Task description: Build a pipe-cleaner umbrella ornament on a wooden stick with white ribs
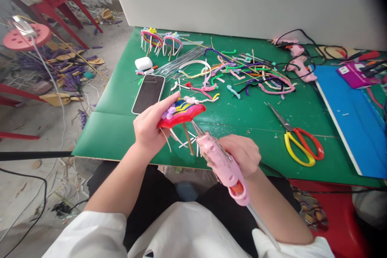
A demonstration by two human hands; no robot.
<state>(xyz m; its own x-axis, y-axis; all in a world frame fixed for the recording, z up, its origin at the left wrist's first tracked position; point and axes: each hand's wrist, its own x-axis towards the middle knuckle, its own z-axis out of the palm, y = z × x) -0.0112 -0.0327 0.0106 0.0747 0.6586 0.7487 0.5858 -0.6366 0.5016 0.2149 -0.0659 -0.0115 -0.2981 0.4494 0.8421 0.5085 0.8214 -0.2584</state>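
My left hand is closed around the edge of a small umbrella-shaped pipe-cleaner craft, with a red rim, striped top and purple and white flowers. A thin brown stick and white strips hang below it. In my right hand is a pink hot glue gun, a clear glue stick poking from its back end. The metal nozzle points up at the underside of the red rim; whether it touches cannot be told. White strips show under the craft.
Two similar crafts stand at the back of the green table. A phone, metal wires, pipe-cleaner pieces and scissors lie about. At right are a blue board and another pink glue gun with black cable.
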